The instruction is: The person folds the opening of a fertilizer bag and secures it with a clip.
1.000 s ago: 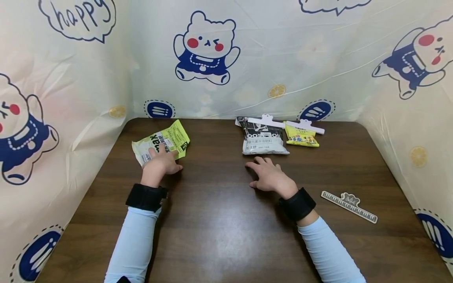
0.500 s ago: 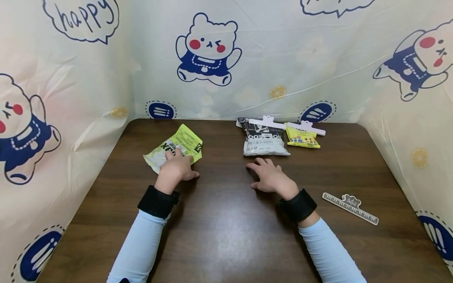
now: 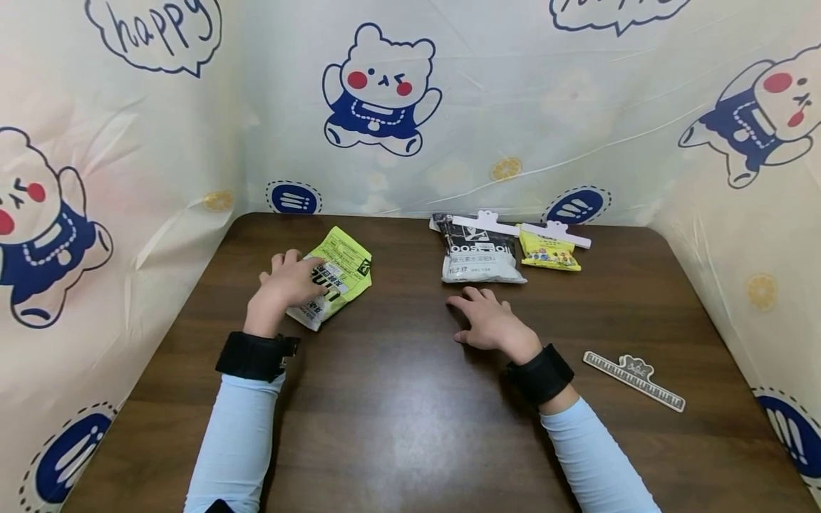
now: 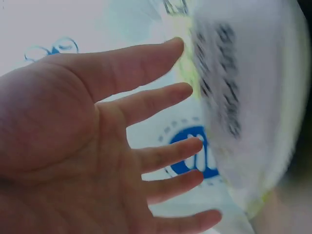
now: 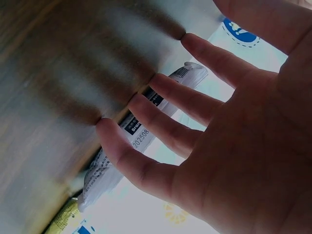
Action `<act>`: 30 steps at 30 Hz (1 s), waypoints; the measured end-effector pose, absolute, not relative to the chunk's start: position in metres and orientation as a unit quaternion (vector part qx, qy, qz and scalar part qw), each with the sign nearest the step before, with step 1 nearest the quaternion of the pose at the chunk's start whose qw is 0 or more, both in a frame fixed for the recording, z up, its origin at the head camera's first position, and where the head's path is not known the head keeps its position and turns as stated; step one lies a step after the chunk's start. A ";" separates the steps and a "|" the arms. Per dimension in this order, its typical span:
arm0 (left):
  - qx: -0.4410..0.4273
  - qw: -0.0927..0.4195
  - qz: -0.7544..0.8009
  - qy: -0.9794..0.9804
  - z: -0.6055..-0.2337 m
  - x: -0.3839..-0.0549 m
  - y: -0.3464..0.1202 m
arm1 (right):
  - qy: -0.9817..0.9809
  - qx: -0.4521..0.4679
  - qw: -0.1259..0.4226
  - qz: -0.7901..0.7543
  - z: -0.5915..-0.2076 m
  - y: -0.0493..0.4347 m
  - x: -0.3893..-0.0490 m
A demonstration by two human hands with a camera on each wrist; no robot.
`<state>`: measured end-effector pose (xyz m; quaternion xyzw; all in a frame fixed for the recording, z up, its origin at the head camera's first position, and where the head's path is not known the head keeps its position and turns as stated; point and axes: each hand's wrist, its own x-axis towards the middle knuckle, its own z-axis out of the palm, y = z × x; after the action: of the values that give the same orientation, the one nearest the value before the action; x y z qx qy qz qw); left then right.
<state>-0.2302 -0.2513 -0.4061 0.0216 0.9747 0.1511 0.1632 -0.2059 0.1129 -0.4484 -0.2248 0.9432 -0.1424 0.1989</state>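
A green-and-white snack-like pouch [image 3: 346, 267] lies at a slant on the left part of the table. My left hand [image 3: 286, 281] hovers over its left side, fingers spread and extended, overlapping it in the head view. In the left wrist view the left hand [image 4: 112, 131] shows its whole palm, with fingertips right by the pouch's printed face [image 4: 243, 87]. My right hand [image 3: 490, 320] rests its fingertips on the table, palm raised and holding nothing. Ahead of it stands a black-and-white bag [image 3: 481, 260], beyond the fingers in the right wrist view.
White sealing clips [image 3: 487, 222] sit across the tops of the black-and-white bag and a small yellow packet [image 3: 550, 253] at the back right. A loose patterned clip [image 3: 633, 381] lies right of my right forearm. A printed curtain surrounds the brown table [image 3: 398, 399].
The green pouch has shifted right and turned to a steeper slant. My left hand first went right with it, then moved back left and up to its left side. My right hand stays put.
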 end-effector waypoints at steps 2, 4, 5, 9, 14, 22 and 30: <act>0.018 0.178 0.157 0.971 -0.407 -0.233 -0.260 | 0.943 -0.224 0.199 -0.142 -0.449 0.113 -0.206; 0.020 0.191 0.160 0.968 -0.409 -0.235 -0.265 | 0.943 -0.223 0.200 -0.143 -0.448 0.113 -0.205; 0.022 0.194 0.160 0.968 -0.410 -0.236 -0.266 | 0.944 -0.223 0.199 -0.143 -0.448 0.112 -0.205; 0.031 0.198 0.160 0.967 -0.411 -0.238 -0.265 | 0.943 -0.223 0.200 -0.142 -0.447 0.112 -0.206; 0.042 0.200 0.161 0.966 -0.409 -0.233 -0.255 | 0.943 -0.223 0.203 -0.141 -0.448 0.112 -0.205; 0.038 0.210 0.143 0.966 -0.403 -0.222 -0.233 | 0.943 -0.223 0.200 -0.142 -0.449 0.113 -0.205; 0.047 0.228 0.138 0.963 -0.402 -0.216 -0.212 | 0.945 -0.225 0.193 -0.138 -0.448 0.112 -0.205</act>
<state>-0.2157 -0.2117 -0.4019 0.0468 0.9629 0.1375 0.2275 -0.2047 0.1120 -0.4484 -0.2255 0.9449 -0.1378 0.1932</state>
